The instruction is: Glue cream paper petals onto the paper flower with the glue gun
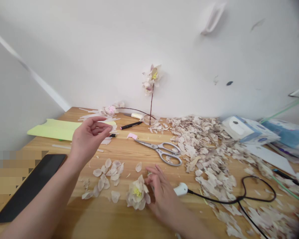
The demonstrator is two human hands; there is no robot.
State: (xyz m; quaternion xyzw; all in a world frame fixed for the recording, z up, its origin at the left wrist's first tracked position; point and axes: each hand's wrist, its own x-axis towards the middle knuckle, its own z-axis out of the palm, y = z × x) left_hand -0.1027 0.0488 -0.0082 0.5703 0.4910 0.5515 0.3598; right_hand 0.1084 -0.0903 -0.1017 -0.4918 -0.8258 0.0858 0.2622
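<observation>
One pale flower (137, 192) with a yellow middle is seen over the near part of the table (94, 225), with its face turned upward and towards the viewer. The right hand (161, 192) is the nearer one: it is placed just to the right of the flower with curled fingers, but whether the stem or the white tool (181, 189) is held in this grip cannot be told. The stem is hidden, so no long axis can be given. By the left hand (89, 139), raised farther away and to the left, a thin petal (114, 128) seems to be pinched at the fingertips; from this grip, the flower lies nearer and to the right. In between, loose petals (117, 168) are scattered flat. Beyond the right hand, scissors (153, 146) are laid with their loops rightward, while the right side is occupied by a black cable (214, 200) and a heap of petals (196, 129).
</observation>
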